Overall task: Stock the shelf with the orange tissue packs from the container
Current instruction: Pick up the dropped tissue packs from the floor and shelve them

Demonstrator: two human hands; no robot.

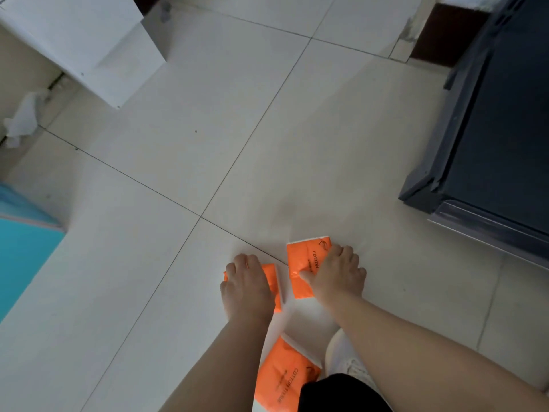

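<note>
Flat, dimmish indoor light, diffuse, source not in frame. Floor tiles read pale grey-beige with a faint dull sheen, no hard glare. Shadows are soft only: a weak one on the floor beside the left hand and right hand, a darker band under the white cabinet top left. Dark container at right is underexposed, almost no surface detail. Orange saturates strongly; print on the right pack is legible, left pack looks softer. Whole frame slightly soft with compression smear. Wide-angle stretch: grout lines splay, forearms balloon at the bottom edge, blue object at the left edge is blurred.
</note>
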